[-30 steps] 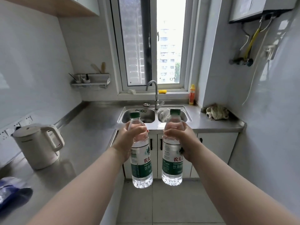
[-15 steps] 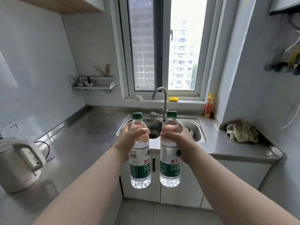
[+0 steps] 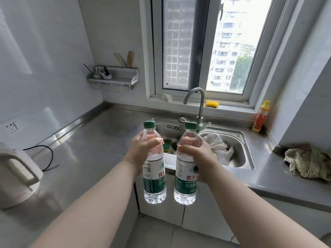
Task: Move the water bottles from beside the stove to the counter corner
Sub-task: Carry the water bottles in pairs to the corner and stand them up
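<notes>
A stainless-steel worktop (image 3: 86, 144) runs in an L along the left wall and under the window (image 3: 202, 45), its inner corner lying below a small wall shelf (image 3: 114, 77) that holds utensils. Set into the stretch beneath the window is a double sink (image 3: 238, 140); a crumpled plastic bag (image 3: 217, 145) sits in its right basin, and a curved tap (image 3: 198, 102) rises from its back edge. At the worktop's left near edge stands a white kettle (image 3: 16, 176), its black cord (image 3: 47, 156) looping on the steel behind it. A bunched greenish cloth (image 3: 309, 163) lies at the right end of the worktop, and an orange bottle with a yellow cap (image 3: 260, 117) stands at the back right corner against the wall. A yellow sponge (image 3: 212, 103) rests on the window sill. Two bare forearms reach forward from the bottom of the view. The left hand (image 3: 141, 153) is wrapped around the upper body of the left water bottle (image 3: 154, 165), fingers curled across its front; the right hand (image 3: 198, 156) clasps the right water bottle (image 3: 187, 167) the same way. Both bottles are upright, green-capped and green-labelled, side by side with a narrow gap between them, held in the air in front of the sink's near edge and above the cabinet doors (image 3: 200, 215), touching no part of the worktop.
</notes>
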